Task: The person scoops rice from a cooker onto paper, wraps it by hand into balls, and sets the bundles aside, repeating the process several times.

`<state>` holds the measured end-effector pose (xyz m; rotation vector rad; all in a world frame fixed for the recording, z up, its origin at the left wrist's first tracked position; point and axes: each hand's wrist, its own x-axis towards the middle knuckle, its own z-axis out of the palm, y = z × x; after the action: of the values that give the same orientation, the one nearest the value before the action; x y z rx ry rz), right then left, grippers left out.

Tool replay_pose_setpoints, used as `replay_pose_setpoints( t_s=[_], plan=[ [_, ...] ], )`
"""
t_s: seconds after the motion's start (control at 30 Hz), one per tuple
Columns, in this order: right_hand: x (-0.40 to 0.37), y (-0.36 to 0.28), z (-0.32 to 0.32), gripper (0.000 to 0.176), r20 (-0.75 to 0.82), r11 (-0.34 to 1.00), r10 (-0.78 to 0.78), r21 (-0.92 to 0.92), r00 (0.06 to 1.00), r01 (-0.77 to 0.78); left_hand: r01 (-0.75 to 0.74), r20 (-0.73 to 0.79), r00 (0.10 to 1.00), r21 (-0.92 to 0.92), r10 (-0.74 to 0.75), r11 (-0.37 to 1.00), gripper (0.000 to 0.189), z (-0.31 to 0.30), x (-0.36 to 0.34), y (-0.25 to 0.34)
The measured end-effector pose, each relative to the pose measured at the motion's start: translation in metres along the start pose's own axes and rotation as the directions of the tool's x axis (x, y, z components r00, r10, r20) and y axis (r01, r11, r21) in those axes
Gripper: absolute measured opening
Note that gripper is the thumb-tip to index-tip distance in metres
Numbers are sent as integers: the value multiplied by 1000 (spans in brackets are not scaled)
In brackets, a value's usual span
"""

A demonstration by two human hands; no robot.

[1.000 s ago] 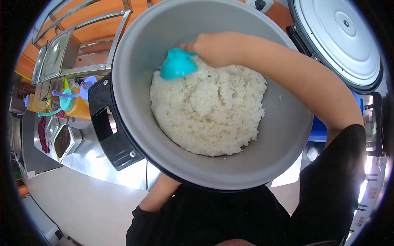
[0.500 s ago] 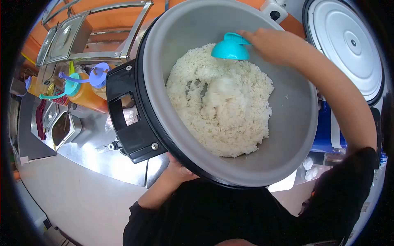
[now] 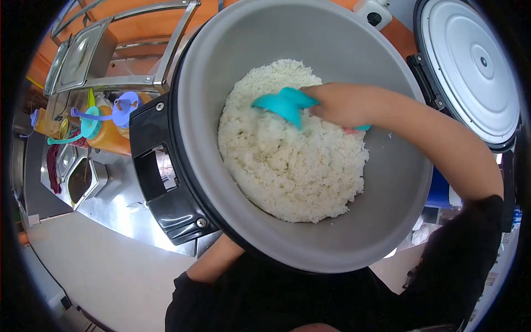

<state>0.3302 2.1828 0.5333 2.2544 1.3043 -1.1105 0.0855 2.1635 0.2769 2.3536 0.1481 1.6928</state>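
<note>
Right hand (image 3: 338,104) has fingers clenched on the teal scoop (image 3: 282,106), probably for leverage in the rice (image 3: 301,180). Left hand is hidden, can't tell its grip.

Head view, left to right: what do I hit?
Dark red cloth → open metal container → cooker's black side handle → teal scoop → right hand → round, pale lid.
</note>
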Motion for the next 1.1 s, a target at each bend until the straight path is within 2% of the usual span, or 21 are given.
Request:
replay_pose_setpoints(
  t_s=[0.23, 0.37, 0.43, 0.47, 0.53, 0.67, 0.73, 0.77, 0.83, 0.87, 0.9, 0.93, 0.97, 1.0, 1.03, 1.07, 1.1],
  plan=[
    [-35, -33, 17, 52, 105, 967, -27, 254, 994, 0, 4, -35, 999, -40, -5, 999, 78, 3, 5, 0],
    [-85, -50, 20, 53, 108, 941, -37, 338, 993, -2, 14, -65, 998, -65, -18, 998, 79, 3, 8, 0],
    [-104, -46, 25, 54, 81, 901, -113, 429, 990, 68, 17, -80, 997, -80, -23, 997, 80, 4, 11, -1],
    [-114, -44, 31, 54, 76, 900, -109, 431, 991, 66, 19, -88, 996, -86, -26, 996, 80, 4, 12, -1],
    [-133, -40, 41, 55, -33, 936, -137, 323, 990, 140, 19, -103, 994, -95, -29, 995, 81, 1, 11, -1],
    [-166, -38, 40, 55, -89, 948, -143, 272, 986, 162, 24, -135, 990, -123, -41, 992, 82, -3, 18, 0],
    [-171, -41, 32, 53, 11, 946, -85, 316, 996, 77, 21, -159, 986, -135, -43, 991, 82, -7, 24, 2],
    [-169, -45, 29, 53, 9, 946, -88, 313, 996, 81, 21, -176, 983, -144, -47, 989, 83, -10, 29, 4],
    [-159, -56, 23, 51, 153, 901, 28, 423, 988, -91, 16, -199, 979, -149, -45, 989, 83, -12, 35, 5],
    [-150, -54, 26, 51, 141, 907, 26, 413, 990, -83, 14, -196, 980, -156, -45, 988, 84, -14, 30, 4],
    [-140, -50, 32, 49, 134, 896, -18, 443, 991, -44, 14, -104, 994, -139, -29, 990, 89, -17, 6, -2],
    [-131, -44, 38, 48, 128, 881, -64, 473, 990, -5, 8, -113, 993, -125, -22, 992, 89, -18, 10, -4],
    [-123, -39, 42, 48, 121, 884, -68, 467, 990, 3, 19, -110, 993, -126, -33, 992, 91, -19, 16, -2],
    [-116, -33, 45, 47, -44, 953, -157, 254, 987, 163, 28, -104, 994, -129, -42, 991, 93, -19, 22, 0],
    [-111, -31, 49, 46, -185, 960, -272, 11, 944, 279, 34, -108, 993, -141, -49, 989, 95, -21, 29, 3],
    [-104, -32, 54, 46, -194, 960, -274, 12, 942, 281, 24, -109, 993, -140, -40, 990, 95, -19, 24, 4],
    [-97, -38, 58, 44, -263, 964, -258, -139, 930, 228, 43, -119, 991, -139, -60, 989, 96, -17, 21, 5]
  ],
)
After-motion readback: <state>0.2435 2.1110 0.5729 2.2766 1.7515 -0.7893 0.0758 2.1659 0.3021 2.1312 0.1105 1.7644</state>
